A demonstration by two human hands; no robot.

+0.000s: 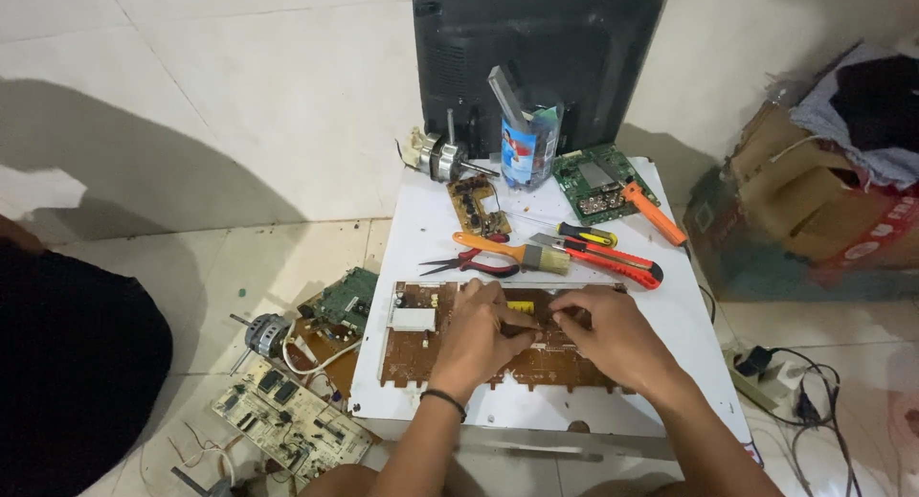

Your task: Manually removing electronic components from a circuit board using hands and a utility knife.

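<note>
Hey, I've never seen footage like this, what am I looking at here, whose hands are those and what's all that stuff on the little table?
This is one picture from a camera worn on a person's head, looking down at their own bare hands. The left hand and right hand both rest on a brown circuit board, fingers pinching at its middle. It lies on a small white table. Behind it lie red-handled pliers, a paintbrush, a red utility knife, a green circuit board and a small motor. More boards lie on the floor.

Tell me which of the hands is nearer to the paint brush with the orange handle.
Left. The left hand lies just below the paint brush, on the brown circuit board; the right hand is below it, further right.
</note>
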